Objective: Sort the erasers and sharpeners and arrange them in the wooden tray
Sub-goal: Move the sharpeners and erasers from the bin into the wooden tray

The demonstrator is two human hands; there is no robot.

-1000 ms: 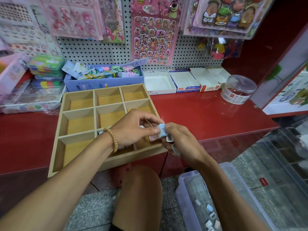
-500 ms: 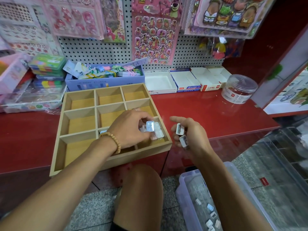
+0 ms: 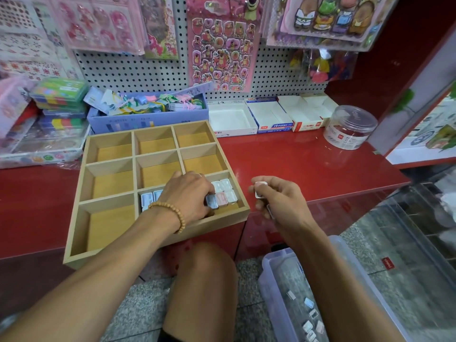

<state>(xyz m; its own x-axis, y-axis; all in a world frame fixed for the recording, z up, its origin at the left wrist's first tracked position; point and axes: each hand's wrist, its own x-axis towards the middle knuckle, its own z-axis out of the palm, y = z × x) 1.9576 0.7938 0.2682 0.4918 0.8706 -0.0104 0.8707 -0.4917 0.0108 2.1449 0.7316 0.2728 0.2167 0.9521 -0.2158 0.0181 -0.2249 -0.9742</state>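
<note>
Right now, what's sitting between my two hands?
In the head view, between the left hand and the right hand lie the sharpeners in the wooden tray, its right wall, then bare red counter.

Pale wooden tray (image 3: 158,154) on a glossy red counter (image 3: 308,164); inside it, white, pink and seemingly light-blue sharpeners (image 3: 223,193); behind the tray, a lavender box (image 3: 148,122).

The tray (image 3: 158,233) is pale wood, smooth and matt. It sits on a shiny red counter (image 3: 308,164). The little sharpeners (image 3: 224,192) in it look like smooth plastic with a soft shine. The round tub (image 3: 350,127) and the bin (image 3: 278,290) are clear plastic. The bracelet (image 3: 172,213) is made of small wooden beads
</note>
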